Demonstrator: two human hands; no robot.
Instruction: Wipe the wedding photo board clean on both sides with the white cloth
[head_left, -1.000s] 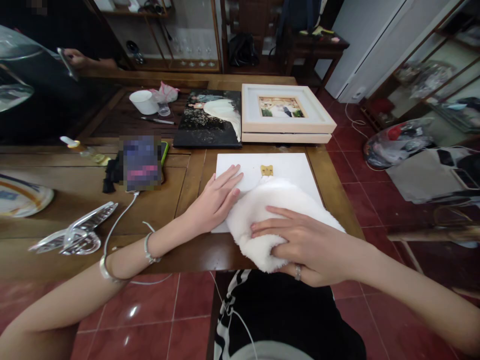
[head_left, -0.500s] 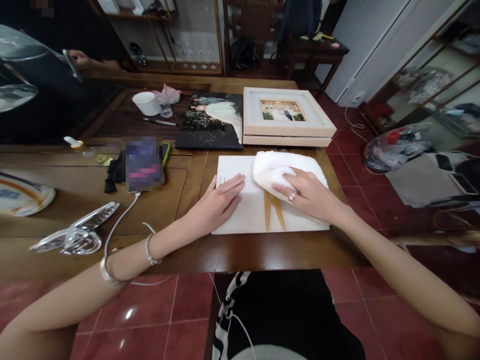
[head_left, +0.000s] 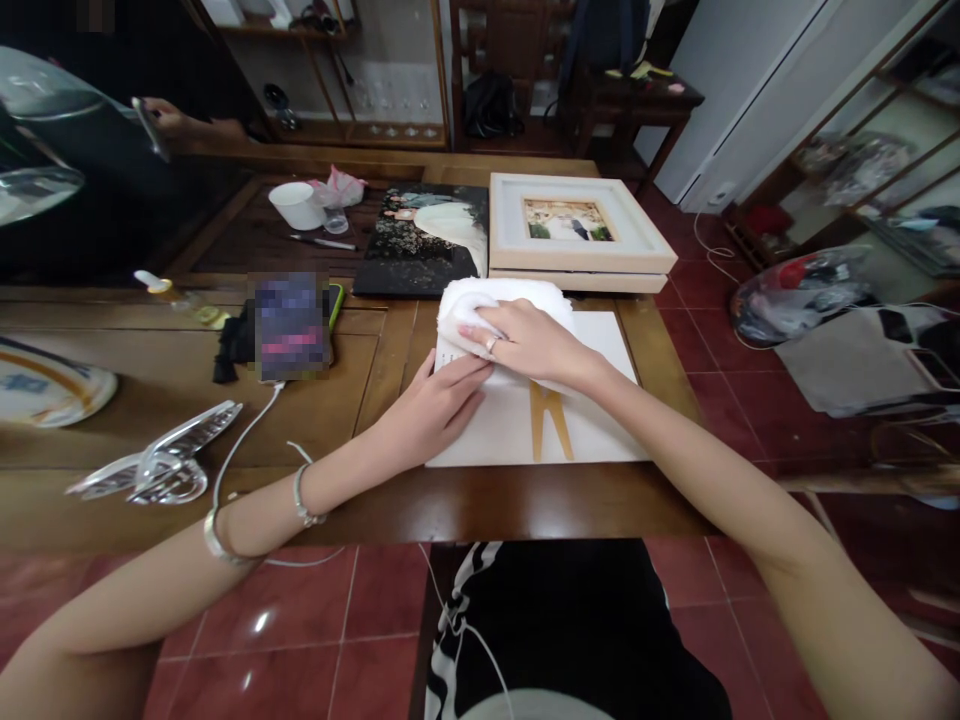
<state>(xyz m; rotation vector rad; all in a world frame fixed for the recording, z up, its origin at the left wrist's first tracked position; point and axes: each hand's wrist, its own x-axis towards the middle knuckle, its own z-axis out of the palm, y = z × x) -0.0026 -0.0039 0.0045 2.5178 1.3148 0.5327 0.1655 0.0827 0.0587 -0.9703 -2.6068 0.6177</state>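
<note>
A white fluffy cloth (head_left: 540,296) is bunched under my right hand (head_left: 529,345), whose fingers grip it against the upper left part of a white flat board (head_left: 495,430). The board lies near the table's front edge and bears a gold, inverted-V-shaped mark (head_left: 551,425), its top partly covered by my right hand and the cloth. My left hand (head_left: 450,400) rests flat on the board's left side, fingers stretched out, their tips close to the cloth. Some small print shows at the board's left edge.
Behind the board lie a dark wedding photo panel (head_left: 420,250) and a pale framed picture (head_left: 645,235). To the left are a phone (head_left: 292,325), a cable, a shiny silver object (head_left: 169,460), a dropper bottle (head_left: 180,300) and a white cup (head_left: 296,205). Another person's hand (head_left: 165,118) holds something.
My right hand has slid the cloth leftward across the board, from its upper right to its upper left, beside my left fingers. My left hand has stayed in place.
</note>
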